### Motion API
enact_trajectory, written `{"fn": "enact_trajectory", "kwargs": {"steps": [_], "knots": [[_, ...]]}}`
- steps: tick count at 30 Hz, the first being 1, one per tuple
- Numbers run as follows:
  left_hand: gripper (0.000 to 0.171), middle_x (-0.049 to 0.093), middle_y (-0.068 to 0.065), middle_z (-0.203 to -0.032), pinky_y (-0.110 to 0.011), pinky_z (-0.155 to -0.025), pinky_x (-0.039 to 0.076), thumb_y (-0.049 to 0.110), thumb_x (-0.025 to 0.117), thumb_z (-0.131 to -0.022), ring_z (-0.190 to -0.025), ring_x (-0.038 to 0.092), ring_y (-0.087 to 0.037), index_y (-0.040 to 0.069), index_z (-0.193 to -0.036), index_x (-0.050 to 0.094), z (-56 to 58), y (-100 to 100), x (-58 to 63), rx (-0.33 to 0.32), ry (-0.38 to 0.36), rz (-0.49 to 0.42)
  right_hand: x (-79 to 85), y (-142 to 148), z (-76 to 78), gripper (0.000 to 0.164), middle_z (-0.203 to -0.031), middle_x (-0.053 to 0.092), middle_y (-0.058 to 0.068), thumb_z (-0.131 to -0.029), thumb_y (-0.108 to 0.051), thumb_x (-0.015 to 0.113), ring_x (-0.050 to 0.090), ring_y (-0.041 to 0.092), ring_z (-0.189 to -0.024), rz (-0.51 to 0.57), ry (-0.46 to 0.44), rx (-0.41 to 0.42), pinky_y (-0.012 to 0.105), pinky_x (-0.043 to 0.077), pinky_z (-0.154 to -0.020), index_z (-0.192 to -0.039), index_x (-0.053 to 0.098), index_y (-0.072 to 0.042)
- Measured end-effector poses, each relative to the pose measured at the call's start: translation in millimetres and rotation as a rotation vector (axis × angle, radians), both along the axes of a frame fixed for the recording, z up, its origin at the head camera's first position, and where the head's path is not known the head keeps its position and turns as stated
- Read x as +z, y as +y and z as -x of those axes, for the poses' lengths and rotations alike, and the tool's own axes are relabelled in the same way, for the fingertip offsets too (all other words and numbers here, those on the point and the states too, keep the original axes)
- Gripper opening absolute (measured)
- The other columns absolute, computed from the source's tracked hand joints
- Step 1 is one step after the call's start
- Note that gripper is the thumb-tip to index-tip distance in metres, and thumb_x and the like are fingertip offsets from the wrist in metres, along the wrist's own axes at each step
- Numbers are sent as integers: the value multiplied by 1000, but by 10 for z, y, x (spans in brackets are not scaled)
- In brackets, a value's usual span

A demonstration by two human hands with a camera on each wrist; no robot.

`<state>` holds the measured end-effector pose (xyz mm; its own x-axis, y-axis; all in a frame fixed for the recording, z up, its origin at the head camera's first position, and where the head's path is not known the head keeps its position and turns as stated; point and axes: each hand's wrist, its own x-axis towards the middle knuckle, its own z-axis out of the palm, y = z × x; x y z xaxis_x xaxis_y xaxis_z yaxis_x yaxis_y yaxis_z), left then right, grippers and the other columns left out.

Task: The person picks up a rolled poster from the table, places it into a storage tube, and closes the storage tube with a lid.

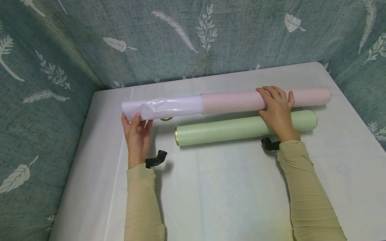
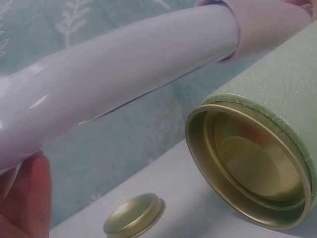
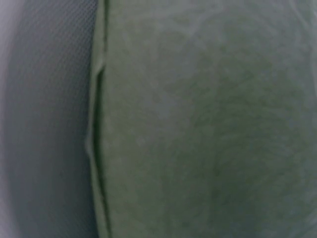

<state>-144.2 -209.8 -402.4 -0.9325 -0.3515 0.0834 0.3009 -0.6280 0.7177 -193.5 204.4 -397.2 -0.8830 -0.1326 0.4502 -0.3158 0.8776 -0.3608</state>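
A rolled glossy white sheet juts from the left end of a pink cardboard tube. My left hand holds the roll's outer end, thumb on the near side and fingers behind and below. Around the pink tube's right half, my right hand curls its fingers over the top. In front of it lies a green tube, passing under my right wrist. The left wrist view shows the green tube's gold metal end. Green tube surface fills most of the right wrist view, where that hand is hidden.
A gold metal lid lies on the white-covered table behind the roll's lower edge. Leaf-patterned green cloth hangs behind the table and along both sides. Black wrist cameras stick out beside both wrists.
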Motion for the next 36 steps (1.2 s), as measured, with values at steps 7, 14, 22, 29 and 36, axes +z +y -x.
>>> {"fn": "enact_trajectory", "kwargs": {"steps": [7, 14, 22, 29, 36], "knots": [[54, 41, -13, -128, -42, -95, 35, 7, 59, -86, -109, 48, -29, 25, -131, 37, -5, 10, 1, -16, 0, 30, 1, 0, -5, 65, -127, 47, 7, -66, -4, 77, 30, 25, -124, 7, 6, 1, 53, -5, -101, -124, 52, -18], [51, 44, -13, -125, -44, -96, 34, 5, 56, -87, -105, 49, -28, 22, -131, 38, -2, 17, -5, -45, 20, 19, -4, -1, -7, 65, -126, 47, 6, -66, -4, 77, 30, 26, -123, 9, 9, 3, 53, -5, -101, -124, 52, -18], [51, 46, -13, -120, -43, -91, 39, 4, 56, -87, -98, 52, -25, 19, -132, 37, 8, 20, 5, -86, 22, 19, -5, 2, 2, 65, -126, 47, 6, -66, -4, 77, 30, 26, -124, 7, 11, 4, 54, -4, -101, -125, 51, -18], [50, 46, -13, -121, -42, -90, 40, 5, 55, -88, -99, 52, -26, 17, -132, 36, 6, 29, 2, -112, 18, 49, -10, 4, 8, 65, -126, 47, 5, -66, -7, 78, 29, 25, -124, 2, 12, 5, 54, -4, -101, -125, 51, -19], [49, 45, -13, -122, -43, -93, 38, 5, 53, -89, -103, 50, -26, 16, -133, 34, 4, 40, -1, -151, 29, 93, -2, 0, 5, 66, -127, 46, 6, -66, -7, 78, 29, 25, -124, 2, 1, 3, 53, -4, -101, -125, 51, -18]]}}
